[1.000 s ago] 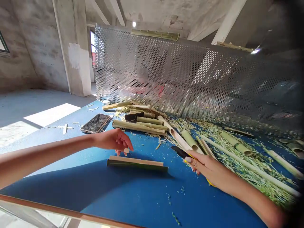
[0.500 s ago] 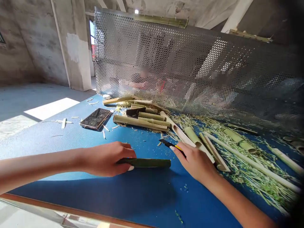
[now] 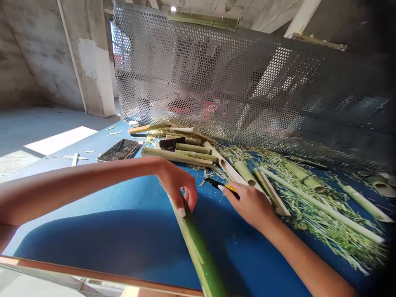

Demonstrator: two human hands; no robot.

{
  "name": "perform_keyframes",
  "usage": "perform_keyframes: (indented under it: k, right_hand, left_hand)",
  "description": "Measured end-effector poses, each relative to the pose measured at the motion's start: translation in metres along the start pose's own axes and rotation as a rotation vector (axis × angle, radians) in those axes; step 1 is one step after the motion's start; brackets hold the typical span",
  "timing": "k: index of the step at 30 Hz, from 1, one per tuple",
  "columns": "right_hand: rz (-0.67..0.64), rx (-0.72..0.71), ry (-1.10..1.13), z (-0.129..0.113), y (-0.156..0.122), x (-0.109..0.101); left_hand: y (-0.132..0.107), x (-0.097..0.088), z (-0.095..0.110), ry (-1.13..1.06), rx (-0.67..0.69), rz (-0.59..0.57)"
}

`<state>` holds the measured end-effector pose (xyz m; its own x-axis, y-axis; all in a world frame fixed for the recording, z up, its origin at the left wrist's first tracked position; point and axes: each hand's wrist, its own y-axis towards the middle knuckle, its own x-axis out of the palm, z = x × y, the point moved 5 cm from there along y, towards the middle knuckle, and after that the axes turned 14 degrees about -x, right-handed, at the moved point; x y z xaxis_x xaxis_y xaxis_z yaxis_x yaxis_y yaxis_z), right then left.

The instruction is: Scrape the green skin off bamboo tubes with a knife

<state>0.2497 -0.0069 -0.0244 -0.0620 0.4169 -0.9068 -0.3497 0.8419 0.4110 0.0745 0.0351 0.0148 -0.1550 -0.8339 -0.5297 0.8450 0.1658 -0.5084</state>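
Note:
My left hand (image 3: 179, 185) grips the far end of a green bamboo piece (image 3: 198, 251), thumb on top. The piece slants toward me, and its near end runs out of the bottom of the view. A pale strip without green skin runs along its left side. In my right hand (image 3: 250, 204) is a black and yellow utility knife (image 3: 225, 188), its dark blade pointing left and away from the bamboo. Fingers wrap the knife's handle above the blue tabletop (image 3: 108, 243).
A phone (image 3: 119, 150) lies at the left. Cut bamboo pieces (image 3: 193, 148) are piled at the back, with further bamboo lengths (image 3: 321, 206) among green shavings (image 3: 337, 235) at the right. Behind stands a perforated metal screen (image 3: 198, 62), people partly visible through it.
My left hand has swung the bamboo from lying crosswise to pointing toward me, and a peeled side now shows. The knife stays in my right hand, almost unmoved.

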Motion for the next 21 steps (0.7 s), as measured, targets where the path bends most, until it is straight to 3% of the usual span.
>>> perform_keyframes:
  k: [4, 7, 10, 13, 16, 21]
  right_hand:
    - [0.002, 0.060, 0.020, 0.006, -0.001, -0.001]
    - [0.007, 0.095, 0.050, 0.012, 0.000, -0.005]
    - [0.020, 0.140, 0.117, 0.017, 0.000, -0.009]
    - [0.016, 0.181, 0.200, 0.022, -0.001, -0.010]
    - [0.011, 0.197, 0.240, 0.023, -0.001, -0.009]
    - [0.019, 0.204, 0.269, 0.023, -0.002, -0.009]
  left_hand:
    - [0.023, 0.009, 0.028, 0.222, 0.172, 0.141]
    - [0.027, 0.019, 0.025, 0.325, 0.186, 0.399]
    - [0.015, 0.027, 0.011, 0.270, 0.127, 0.742]
    - [-0.002, 0.039, -0.003, 0.171, -0.084, 0.941]
    - [-0.012, 0.054, -0.006, 0.097, -0.302, 0.947]
    - [-0.003, 0.070, 0.006, 0.163, -0.374, 0.855]
